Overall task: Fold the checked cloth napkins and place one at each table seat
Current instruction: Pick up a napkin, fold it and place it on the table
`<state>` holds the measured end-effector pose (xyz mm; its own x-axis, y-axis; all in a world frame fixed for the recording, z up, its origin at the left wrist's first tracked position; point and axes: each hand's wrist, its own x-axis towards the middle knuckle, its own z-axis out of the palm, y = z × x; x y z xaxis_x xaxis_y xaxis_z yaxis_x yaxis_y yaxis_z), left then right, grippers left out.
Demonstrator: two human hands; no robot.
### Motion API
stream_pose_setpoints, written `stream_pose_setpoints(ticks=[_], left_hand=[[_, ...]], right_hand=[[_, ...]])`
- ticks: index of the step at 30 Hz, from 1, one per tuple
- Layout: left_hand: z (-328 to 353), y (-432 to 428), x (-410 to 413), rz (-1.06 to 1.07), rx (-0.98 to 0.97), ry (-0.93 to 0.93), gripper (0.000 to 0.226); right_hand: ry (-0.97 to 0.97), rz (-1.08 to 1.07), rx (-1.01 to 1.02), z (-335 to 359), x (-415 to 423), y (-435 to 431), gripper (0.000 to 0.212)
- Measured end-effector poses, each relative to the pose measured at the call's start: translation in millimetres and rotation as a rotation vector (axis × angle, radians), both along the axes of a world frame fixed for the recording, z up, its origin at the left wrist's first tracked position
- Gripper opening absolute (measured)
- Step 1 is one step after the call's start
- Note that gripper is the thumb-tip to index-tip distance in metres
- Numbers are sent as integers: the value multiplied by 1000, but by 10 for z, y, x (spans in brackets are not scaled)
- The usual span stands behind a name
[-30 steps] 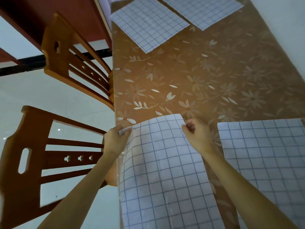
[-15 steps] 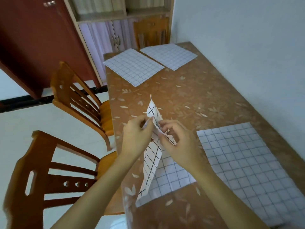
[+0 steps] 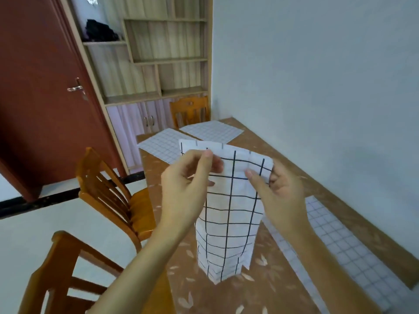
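A white napkin with a dark checked grid hangs folded in the air above the table. My left hand pinches its upper left edge, and my right hand pinches its upper right corner. Its lower end dangles just above the brown flowered tabletop. Another checked napkin lies flat on the table to the right. Two more flat ones lie at the far end, one on the left and one on the right.
Two wooden chairs stand along the table's left side, one near and one further; a third stands at the far end. A wall runs along the right. A red door and shelves are behind.
The napkin went from lying flat on the table to being lifted and held up doubled over in both hands. The view has tilted up towards the far end of the room.
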<state>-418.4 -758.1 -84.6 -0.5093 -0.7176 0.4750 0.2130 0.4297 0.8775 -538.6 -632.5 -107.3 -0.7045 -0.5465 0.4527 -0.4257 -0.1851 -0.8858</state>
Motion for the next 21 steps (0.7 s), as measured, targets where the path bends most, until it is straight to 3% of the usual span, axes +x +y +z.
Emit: stream_pose_setpoints(ticks=[2,4,6,9,11,15,21], left_hand=[[48,-97,38,141,-65,37,14],[91,-213,56,179,-72,-9,38],[152,-341,74,60,-8,-127,53],[157,-515,81,-246,41,-202,42],[135,-538,57,-343,25,-169,36],[153,-472,42,-321,83,-98,25],[175,-493,119,-408,158,-99,36]], right_hand=[[-5,-2,-17,147,-5,56,18],[-15,2,-24,278,-16,92,18],[-25,10,-31,377,-26,115,17],[-62,26,-53,471,-32,150,15],[-71,32,-61,505,-35,176,15],[-54,38,-47,553,-53,247,14],[-53,3,1,515,-142,322,10]])
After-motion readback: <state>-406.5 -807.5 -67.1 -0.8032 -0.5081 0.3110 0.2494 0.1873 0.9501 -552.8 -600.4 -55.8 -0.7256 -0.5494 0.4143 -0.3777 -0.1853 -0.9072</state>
